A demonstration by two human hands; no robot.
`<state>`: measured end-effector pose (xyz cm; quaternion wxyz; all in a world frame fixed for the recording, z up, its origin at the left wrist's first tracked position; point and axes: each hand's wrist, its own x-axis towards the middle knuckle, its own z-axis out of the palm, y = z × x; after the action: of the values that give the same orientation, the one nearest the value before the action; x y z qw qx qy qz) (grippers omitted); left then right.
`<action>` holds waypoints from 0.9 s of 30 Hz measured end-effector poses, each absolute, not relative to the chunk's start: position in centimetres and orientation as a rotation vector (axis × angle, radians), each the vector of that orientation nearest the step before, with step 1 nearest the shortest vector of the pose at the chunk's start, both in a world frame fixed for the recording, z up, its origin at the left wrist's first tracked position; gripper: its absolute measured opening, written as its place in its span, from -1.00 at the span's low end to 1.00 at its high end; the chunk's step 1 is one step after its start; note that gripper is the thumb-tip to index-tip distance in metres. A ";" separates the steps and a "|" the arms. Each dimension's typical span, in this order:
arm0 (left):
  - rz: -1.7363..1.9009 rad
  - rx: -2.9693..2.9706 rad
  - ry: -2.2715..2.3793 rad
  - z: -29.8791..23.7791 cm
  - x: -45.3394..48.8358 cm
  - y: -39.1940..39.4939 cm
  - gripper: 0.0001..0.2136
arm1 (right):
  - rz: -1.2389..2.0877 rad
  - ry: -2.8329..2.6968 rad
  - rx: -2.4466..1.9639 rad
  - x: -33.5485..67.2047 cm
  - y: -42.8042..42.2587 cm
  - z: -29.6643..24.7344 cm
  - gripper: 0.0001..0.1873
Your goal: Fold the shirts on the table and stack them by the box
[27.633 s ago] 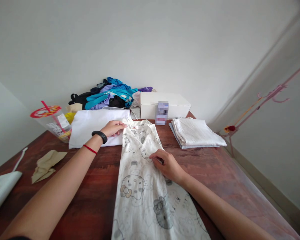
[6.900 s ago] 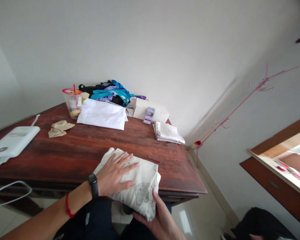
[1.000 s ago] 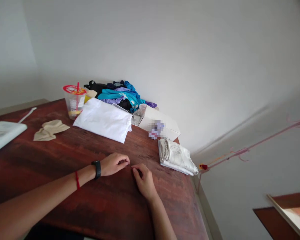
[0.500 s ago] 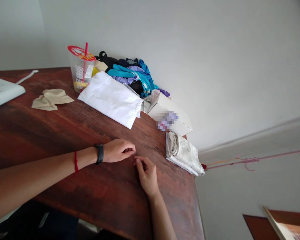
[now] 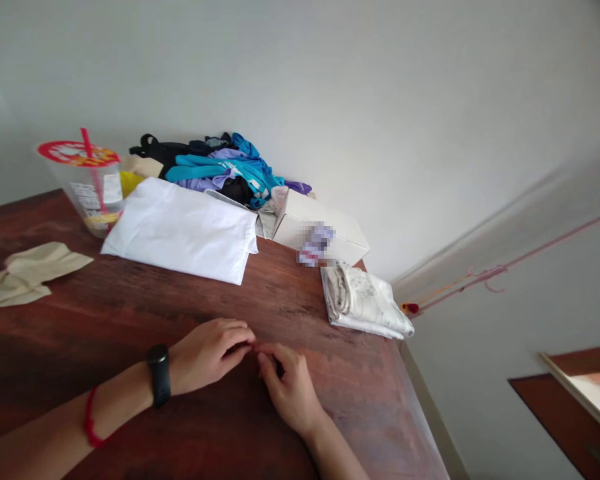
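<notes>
My left hand [image 5: 207,351] and my right hand [image 5: 287,387] rest on the dark wooden table [image 5: 130,320] with their fingertips meeting. Both have curled, pinched fingers; whether anything is between them I cannot make out. The left wrist wears a black band and a red string. A folded cartoon-print garment [image 5: 363,300] lies on a stack of folded white cloth at the table's right edge, beyond my right hand. A folded white garment [image 5: 180,230] lies farther back.
A heap of blue, purple and black clothes [image 5: 215,170] sits against the wall. Beside it stands a white box [image 5: 320,230]. A plastic cup with a red lid and straw [image 5: 87,187] stands at the back left, with a beige cloth [image 5: 27,270] near it. The table's right edge drops to the floor.
The view has swung back to the right and down. My hands stay together on the table, fingertips still touching. Earlier I folded the cartoon-print garment and set it on the stack at the right.
</notes>
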<state>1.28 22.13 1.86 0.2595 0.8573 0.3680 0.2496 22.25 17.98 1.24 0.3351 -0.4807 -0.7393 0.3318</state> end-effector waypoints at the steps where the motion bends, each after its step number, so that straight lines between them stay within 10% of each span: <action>1: 0.668 2.341 0.998 1.8 1.2 22.1 -0.82 | 0.868 -1.931 -1.263 22.1 17.9 1.3 -0.77; 27: 0.653 2.346 1.084 2.5 0.9 23.1 -0.83 | 0.503 -2.368 -1.144 22.0 17.5 1.1 -0.76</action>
<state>0.86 23.07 2.49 0.2359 0.8553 0.3953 0.2379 22.02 17.45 1.09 0.2301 -0.4159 -0.8606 0.1828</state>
